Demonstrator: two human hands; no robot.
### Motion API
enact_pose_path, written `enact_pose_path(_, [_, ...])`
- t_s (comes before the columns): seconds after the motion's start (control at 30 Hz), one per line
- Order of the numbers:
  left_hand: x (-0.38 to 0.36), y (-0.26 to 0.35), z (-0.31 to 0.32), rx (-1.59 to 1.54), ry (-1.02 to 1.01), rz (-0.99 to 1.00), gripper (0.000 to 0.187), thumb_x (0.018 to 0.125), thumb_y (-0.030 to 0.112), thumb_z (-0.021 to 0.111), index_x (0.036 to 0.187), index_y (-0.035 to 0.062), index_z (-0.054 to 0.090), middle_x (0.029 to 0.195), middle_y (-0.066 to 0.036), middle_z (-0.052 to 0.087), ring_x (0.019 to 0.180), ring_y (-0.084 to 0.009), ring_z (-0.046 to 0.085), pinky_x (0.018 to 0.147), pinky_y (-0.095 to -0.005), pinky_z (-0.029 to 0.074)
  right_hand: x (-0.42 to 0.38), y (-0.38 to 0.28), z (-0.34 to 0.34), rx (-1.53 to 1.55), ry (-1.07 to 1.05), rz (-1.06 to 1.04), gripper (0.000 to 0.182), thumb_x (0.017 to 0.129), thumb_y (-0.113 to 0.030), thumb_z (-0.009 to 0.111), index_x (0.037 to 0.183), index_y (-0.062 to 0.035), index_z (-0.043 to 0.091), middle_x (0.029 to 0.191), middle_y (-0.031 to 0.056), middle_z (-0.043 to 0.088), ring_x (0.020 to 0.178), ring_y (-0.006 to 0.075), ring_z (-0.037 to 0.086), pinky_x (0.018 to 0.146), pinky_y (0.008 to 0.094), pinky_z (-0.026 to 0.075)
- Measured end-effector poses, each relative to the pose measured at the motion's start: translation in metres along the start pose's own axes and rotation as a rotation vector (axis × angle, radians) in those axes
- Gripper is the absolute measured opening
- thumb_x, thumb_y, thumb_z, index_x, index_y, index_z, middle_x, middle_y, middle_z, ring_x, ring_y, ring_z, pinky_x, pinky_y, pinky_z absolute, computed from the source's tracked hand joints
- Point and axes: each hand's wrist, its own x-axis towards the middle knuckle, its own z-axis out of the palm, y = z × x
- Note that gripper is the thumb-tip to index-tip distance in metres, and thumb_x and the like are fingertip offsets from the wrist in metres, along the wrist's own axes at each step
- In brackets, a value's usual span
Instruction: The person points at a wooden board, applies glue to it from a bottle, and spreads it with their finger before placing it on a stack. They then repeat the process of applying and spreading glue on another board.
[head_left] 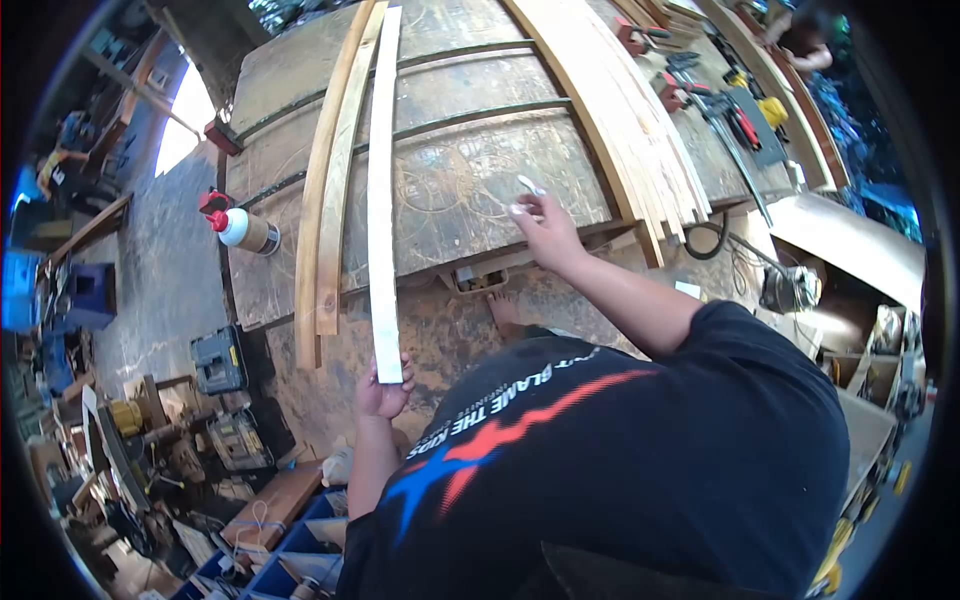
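Note:
My left hand (384,393) is wrapped round the near end of a long pale wooden strip (382,200), which overhangs the worktable's front edge and runs away from me across the top. My right hand (545,232) is over the table to the right of the strip, with fingers pinched on a small white object (531,186) whose kind I cannot make out. Two more wooden strips (330,200) lie just left of the pale one. A glue bottle (245,230) with a red cap stands near the table's left edge.
A stack of long boards (620,120) covers the worktable's (480,230) right side. Dark metal bars (470,118) cross under the strips. Clamps (690,95) lie at the far right. Tool cases (218,360) and blue bins (300,550) are on the left. Other people are in the background.

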Motion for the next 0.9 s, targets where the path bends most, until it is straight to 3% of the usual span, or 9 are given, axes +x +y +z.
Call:
enact_pose_path(0.13, [0.035,-0.011,0.007,0.127,-0.101,-0.045,0.045,0.107,0.039,0.051,0.14,0.008,0.056,0.131,-0.016,0.06,0.1,-0.0285,0.058,0.08,-0.0372,0.05,-0.073,0.014,-0.045,-0.069,0.125,0.061,0.064,0.095,-0.031,0.072,0.148,-0.0021,0.049,0.119,0.015,0.066,0.099,0.021,0.064,0.089,0.0364,0.054])
enact_pose_path(0.23, [0.062,-0.03,0.024,0.135,-0.129,-0.089,0.041,0.107,0.036,0.052,0.141,0.0117,0.055,0.131,-0.016,0.059,0.101,-0.028,0.058,0.08,-0.0359,0.05,-0.112,0.022,-0.076,-0.059,0.217,0.106,0.068,0.093,-0.027,0.075,0.151,-0.0054,0.048,0.121,0.0131,0.064,0.098,0.0182,0.063,0.09,0.0345,0.054])
enact_pose_path(0.27, [0.072,-0.038,0.035,0.148,-0.155,-0.091,0.039,0.107,0.034,0.054,0.142,0.0172,0.054,0.131,-0.015,0.059,0.102,-0.0274,0.059,0.079,-0.0352,0.05,-0.121,0.028,-0.087,-0.062,0.248,0.1,0.068,0.093,-0.026,0.075,0.151,-0.0053,0.048,0.121,0.013,0.064,0.098,0.018,0.063,0.09,0.0343,0.054])
enact_pose_path(0.3, [0.083,-0.046,0.047,0.178,-0.176,-0.099,0.041,0.107,0.033,0.055,0.145,0.0217,0.05,0.131,-0.015,0.059,0.102,-0.0272,0.059,0.079,-0.035,0.049,-0.13,0.033,-0.097,-0.064,0.275,0.094,0.068,0.093,-0.026,0.075,0.151,-0.0051,0.048,0.121,0.0128,0.064,0.098,0.0178,0.062,0.09,0.0341,0.054])
enact_pose_path(0.5, [0.182,-0.124,0.103,0.393,-0.238,-0.066,0.073,0.102,0.035,0.064,0.163,0.0241,0.024,0.13,-0.012,0.06,0.1,-0.0221,0.063,0.08,-0.0327,0.053,-0.171,0.049,-0.159,-0.153,0.318,0.076,0.071,0.091,-0.026,0.077,0.152,-0.0078,0.048,0.126,0.0138,0.061,0.108,0.0206,0.061,0.094,0.0347,0.052])
enact_pose_path(0.67, [0.251,-0.192,0.125,0.524,-0.163,-0.004,0.065,0.107,0.028,0.055,0.164,0.0268,0.024,0.129,-0.008,0.062,0.095,-0.017,0.063,0.074,-0.0303,0.051,-0.189,0.063,-0.24,-0.28,0.308,0.066,0.073,0.089,-0.026,0.078,0.153,-0.0114,0.047,0.127,0.0151,0.06,0.108,0.0239,0.06,0.094,0.0367,0.051])
enact_pose_path(0.8, [0.296,-0.235,0.143,0.706,0.037,0.071,0.056,0.111,0.019,0.047,0.163,0.0291,0.03,0.117,-0.003,0.068,0.088,-0.0098,0.061,0.068,-0.0272,0.046,-0.195,0.102,-0.31,-0.242,0.363,0.133,0.073,0.088,-0.026,0.078,0.152,-0.0102,0.048,0.125,0.0143,0.06,0.108,0.0225,0.06,0.094,0.0363,0.051])
enact_pose_path(0.9, [0.32,-0.257,0.153,0.927,0.125,0.101,0.059,0.109,0.015,0.052,0.164,0.0261,0.032,0.118,0.003,0.068,0.082,-0.0059,0.056,0.063,-0.0236,0.04,-0.196,0.139,-0.352,-0.238,0.38,0.138,0.072,0.088,-0.025,0.079,0.152,-0.0094,0.048,0.125,0.0134,0.061,0.107,0.0215,0.059,0.094,0.0357,0.051])
